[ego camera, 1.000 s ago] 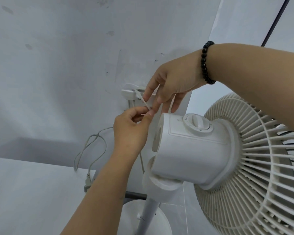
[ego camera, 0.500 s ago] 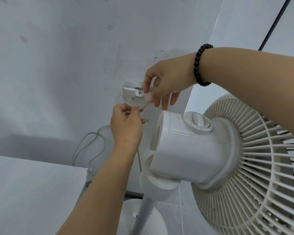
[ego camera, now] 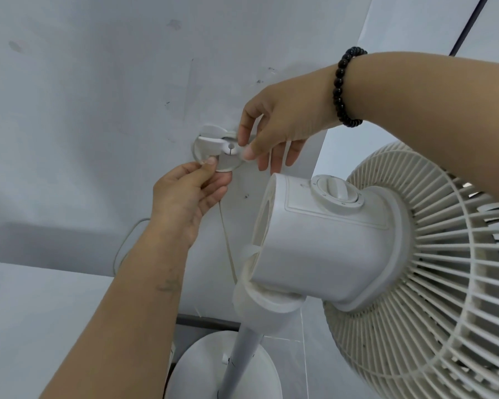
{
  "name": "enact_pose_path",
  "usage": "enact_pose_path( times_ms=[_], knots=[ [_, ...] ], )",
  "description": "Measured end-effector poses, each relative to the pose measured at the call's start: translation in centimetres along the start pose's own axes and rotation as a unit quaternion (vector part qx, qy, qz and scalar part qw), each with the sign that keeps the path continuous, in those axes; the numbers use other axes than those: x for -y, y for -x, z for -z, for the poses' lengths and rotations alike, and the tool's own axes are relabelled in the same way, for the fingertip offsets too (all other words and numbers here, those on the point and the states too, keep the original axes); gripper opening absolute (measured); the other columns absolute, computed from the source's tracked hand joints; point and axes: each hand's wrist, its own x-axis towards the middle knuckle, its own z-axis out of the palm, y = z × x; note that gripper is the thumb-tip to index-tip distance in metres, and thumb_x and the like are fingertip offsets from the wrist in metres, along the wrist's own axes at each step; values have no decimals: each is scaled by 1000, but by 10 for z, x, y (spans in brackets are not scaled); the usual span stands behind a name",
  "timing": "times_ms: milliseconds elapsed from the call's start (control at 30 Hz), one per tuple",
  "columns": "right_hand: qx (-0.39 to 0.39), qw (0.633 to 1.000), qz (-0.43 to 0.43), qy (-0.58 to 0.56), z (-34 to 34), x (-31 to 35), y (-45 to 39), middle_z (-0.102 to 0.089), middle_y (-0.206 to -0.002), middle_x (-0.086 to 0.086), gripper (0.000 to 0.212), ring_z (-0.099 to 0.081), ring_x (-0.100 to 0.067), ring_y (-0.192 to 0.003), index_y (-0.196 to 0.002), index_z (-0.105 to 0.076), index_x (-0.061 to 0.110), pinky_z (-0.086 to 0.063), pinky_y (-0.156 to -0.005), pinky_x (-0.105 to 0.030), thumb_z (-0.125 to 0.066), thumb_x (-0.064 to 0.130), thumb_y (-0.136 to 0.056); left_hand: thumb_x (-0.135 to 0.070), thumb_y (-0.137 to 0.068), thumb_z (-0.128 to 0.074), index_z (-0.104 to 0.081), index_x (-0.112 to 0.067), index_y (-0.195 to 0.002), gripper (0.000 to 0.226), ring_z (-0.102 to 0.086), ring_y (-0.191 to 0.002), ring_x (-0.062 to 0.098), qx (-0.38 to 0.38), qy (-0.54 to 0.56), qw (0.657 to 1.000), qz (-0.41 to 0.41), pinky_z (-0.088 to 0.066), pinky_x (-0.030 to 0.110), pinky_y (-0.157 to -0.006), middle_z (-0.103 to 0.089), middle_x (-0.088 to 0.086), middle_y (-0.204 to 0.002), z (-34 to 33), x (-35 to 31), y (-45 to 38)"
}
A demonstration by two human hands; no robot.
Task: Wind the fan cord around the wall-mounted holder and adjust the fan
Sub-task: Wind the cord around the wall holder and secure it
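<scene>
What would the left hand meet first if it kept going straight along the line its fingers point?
Probably the wall holder: the left hand, pinching the cord, points up at it, fingertips already at its lower rim. Depth is uncertain.

Head view, close, facing wall

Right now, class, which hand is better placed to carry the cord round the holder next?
Left. The left hand pinches the cord just under the holder; the right hand only steadies its rim.
</scene>
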Motion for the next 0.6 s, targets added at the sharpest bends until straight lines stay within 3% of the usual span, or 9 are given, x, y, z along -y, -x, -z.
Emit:
enact_pose_path(
  times_ms=[200, 333, 500, 600],
  knots=[
    [4, 1000, 1, 1, -1, 1, 2, -74, -96, -13, 31, -74, -25, -85, -115, -58, 10, -59, -80, -39, -68, 23, -89, -21, -82, -77, -68, -12, -78, 14, -63, -52, 7, -127, -40, 989, -70, -54, 18, -56, -69, 2, -66, -3, 1, -4],
    [7, 1000, 1, 2, -1, -1, 3, -74, -96, -13, 35, -74, -25, -86, -117, -57, 9, -59, -80, -38, -67, 26, -89, -24, -86, -74, -68, -9, -84, 16, -69, -62, 9, -95, 10, 995, -30, -58, 19, -65, -70, 2, -70, 0, -4, -7],
    [4, 1000, -2, 7, 0, -1, 3, -75, -96, -13, 35, -74, -25, -85, -117, -57, 8, -59, -80, -39, -67, 27, -89, -12, -91, -65, -64, -4, -84, 11, -71, -58, 6, -79, 147, 985, 42, -54, 13, -55, -72, 3, -60, -3, 0, -12],
    [1, 1000, -3, 6, 0, 1, 2, -75, -95, -13, 36, -74, -24, -84, -116, -58, 7, -59, -79, -38, -67, 27, -88, -13, -92, -65, -64, -3, -85, 12, -71, -59, 7, -69, 183, 980, 40, -54, 13, -56, -72, 4, -61, -4, 0, -13]
  ],
)
